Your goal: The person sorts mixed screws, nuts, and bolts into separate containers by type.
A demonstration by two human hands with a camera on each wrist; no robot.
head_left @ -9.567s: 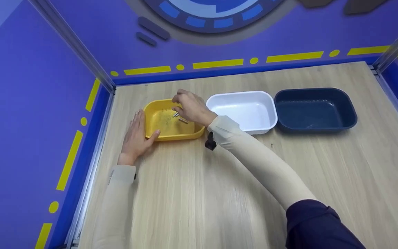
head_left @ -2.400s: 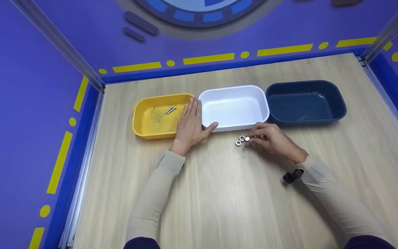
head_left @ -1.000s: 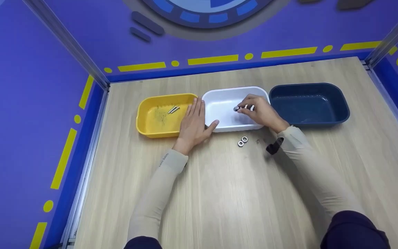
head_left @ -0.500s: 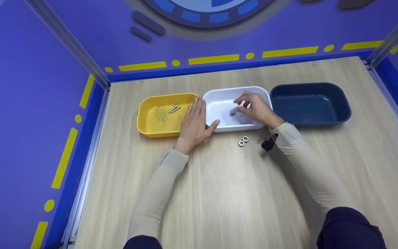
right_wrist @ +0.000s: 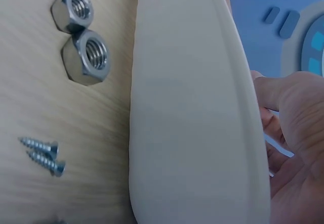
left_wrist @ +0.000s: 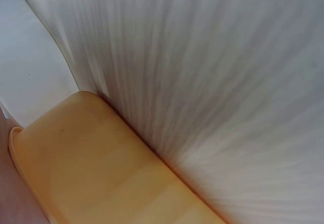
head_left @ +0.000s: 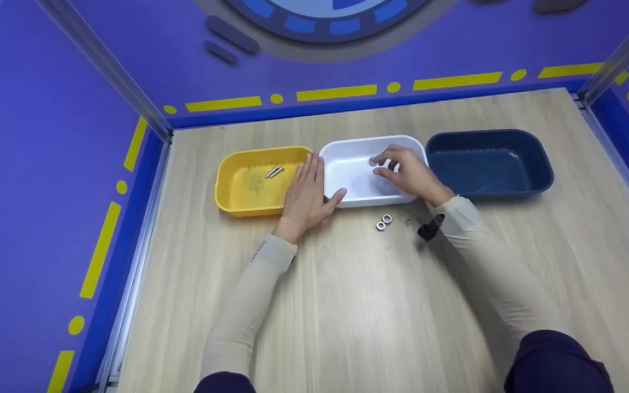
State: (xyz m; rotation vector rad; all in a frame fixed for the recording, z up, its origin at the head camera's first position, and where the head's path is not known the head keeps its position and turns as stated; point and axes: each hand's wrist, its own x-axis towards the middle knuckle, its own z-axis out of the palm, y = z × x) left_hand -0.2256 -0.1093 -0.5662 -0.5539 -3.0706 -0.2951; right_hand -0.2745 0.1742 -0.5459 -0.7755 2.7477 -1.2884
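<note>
My left hand [head_left: 304, 196] lies with straight fingers along the meeting rims of the yellow bin [head_left: 227, 207] and the white bin [head_left: 342, 150], thumb against the white bin's front. Inside the white bin, a nut [head_left: 372, 161] shows just beyond the fingertips of my right hand [head_left: 406, 172]. That hand hovers over the bin, thumb and index finger apart with nothing pinched between them. Two hex nuts [right_wrist: 86, 57] touch each other on the table before the white bin. Two small screws [right_wrist: 43, 155] lie beside them. Longer screws [head_left: 274, 172] rest in the yellow bin.
A dark blue bin [head_left: 489, 191] stands against the white bin's right side. Behind the row rises a purple wall [head_left: 347, 71], with another wall [head_left: 36, 191] at the left. The wooden table [head_left: 358, 305] extends toward the person.
The right hand came from the table nuts into the white bin and let go of a nut, which has shifted toward the bin's back. Earlier, the left hand moved from the yellow bin's left side.
</note>
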